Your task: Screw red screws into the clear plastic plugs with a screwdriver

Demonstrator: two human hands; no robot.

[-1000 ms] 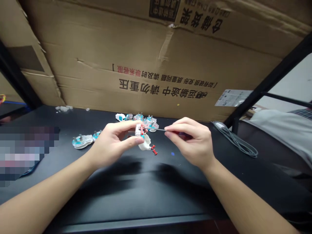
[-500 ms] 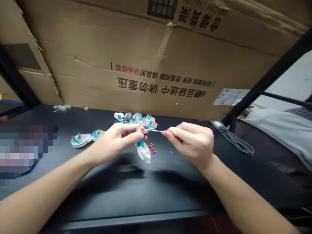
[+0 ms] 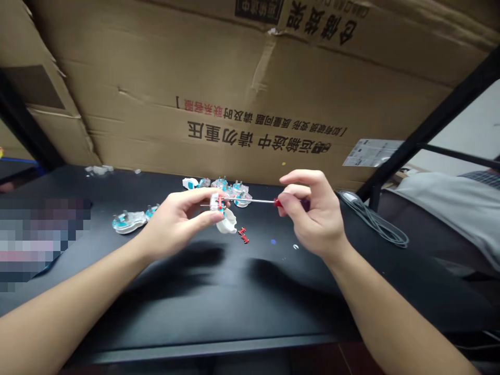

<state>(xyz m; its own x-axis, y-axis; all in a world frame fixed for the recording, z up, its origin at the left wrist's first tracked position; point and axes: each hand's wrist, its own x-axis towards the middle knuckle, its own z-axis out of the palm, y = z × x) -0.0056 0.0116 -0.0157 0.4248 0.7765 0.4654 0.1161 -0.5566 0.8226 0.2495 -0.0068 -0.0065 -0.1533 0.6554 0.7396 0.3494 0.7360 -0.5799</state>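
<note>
White plastic and clear casing sat at the centre of the scene: my left hand clamped a small electrical plug between thumb and fingers, held above a black desk. My right hand pinched a red-handled screwdriver between thumb and fingers, its thin steel shaft running almost level across the gap between my hands, so that its tip met the plug's red-marked middle. Just below the plug, a curved white plug shell rested on the desk, apart from the body, and two tiny red parts lay beside it, so this one plug was open, with at least those pieces out and others seated in it. Further back, a loose group of plugs with teal and clear parts lay near the foot of a large cardboard box, and two more plugs sat to my left; I could not tell which of these were finished. A gray cable lay coiled to my right.
</note>
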